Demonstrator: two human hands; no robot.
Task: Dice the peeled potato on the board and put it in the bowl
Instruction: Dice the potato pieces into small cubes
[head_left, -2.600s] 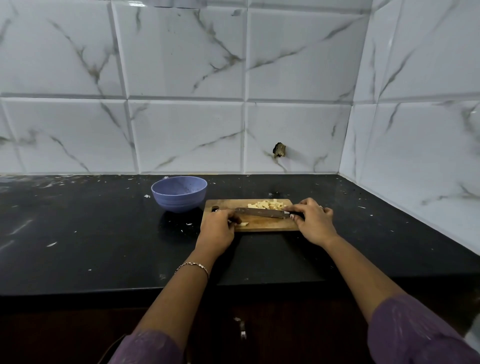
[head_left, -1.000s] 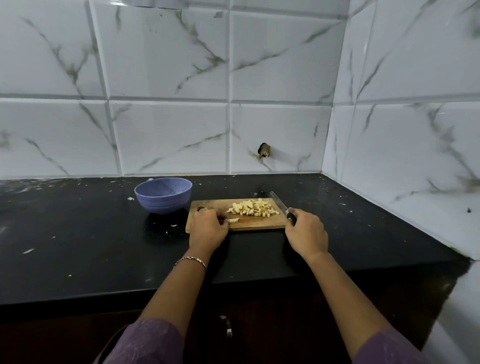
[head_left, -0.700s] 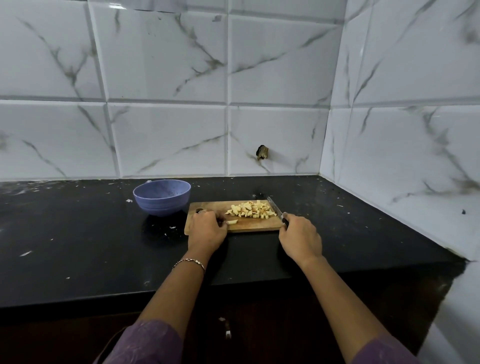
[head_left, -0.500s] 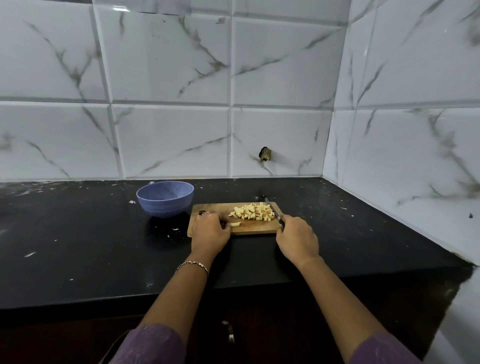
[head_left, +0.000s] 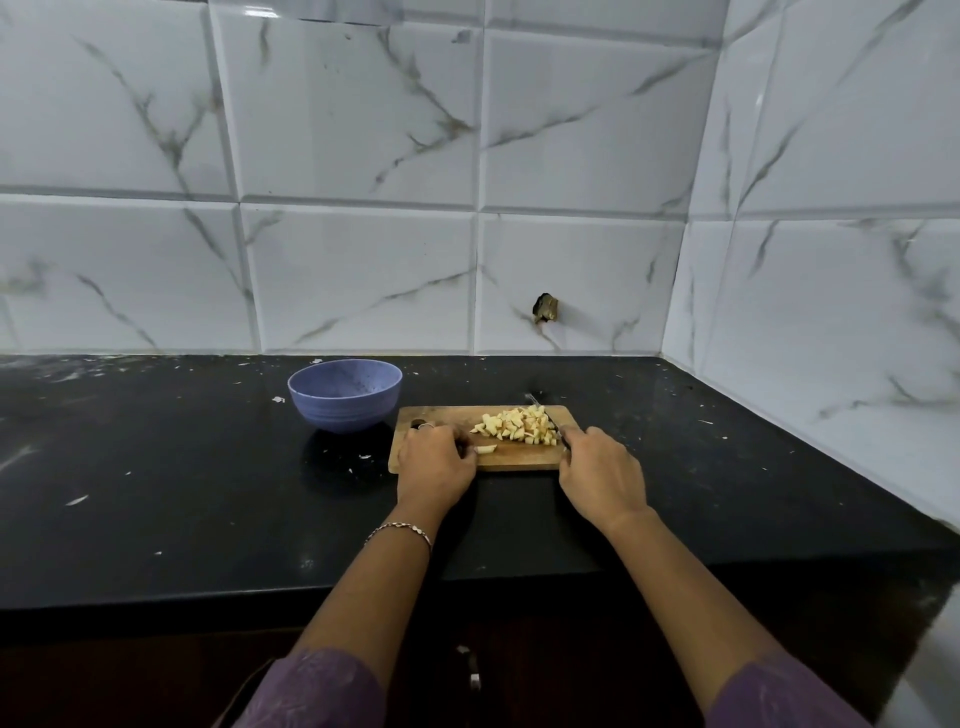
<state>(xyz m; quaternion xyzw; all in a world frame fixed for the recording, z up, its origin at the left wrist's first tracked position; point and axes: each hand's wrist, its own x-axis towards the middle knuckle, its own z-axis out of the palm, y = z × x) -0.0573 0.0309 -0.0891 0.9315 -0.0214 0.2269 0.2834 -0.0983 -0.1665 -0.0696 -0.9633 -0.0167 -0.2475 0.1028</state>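
Two walls (head_left: 363, 156) of white, grey-veined tiles meet in a corner at right, one tile broken by a single dark hole (head_left: 545, 315). Below them runs one black bench (head_left: 156, 493), glossy and flecked with pale scraps. A person's two forearms in purple sleeves (head_left: 311, 691) reach over its near edge.

One wooden board (head_left: 519, 460) lies flat on the bench. One blue bowl (head_left: 345, 396) stands upright just beside its far left corner, and whether the two touch cannot be told.

The left hand (head_left: 435, 467) rests knuckles-up on the board's left part, fingers curled under. Whether they pinch anything cannot be told. The right hand (head_left: 602, 478), at the board's near right corner, is wrapped round the handle of one knife (head_left: 543, 413). The blade runs away from it along the right side of the potato (head_left: 519, 426), its tip at the board's far edge.

The potato sits diced in one heap on the right half of the board, with one loose piece (head_left: 487, 449) lying just beside the left fingertips.

One thin bracelet (head_left: 400, 530) circles the left wrist. One ring (head_left: 426, 426) shows on a left finger.
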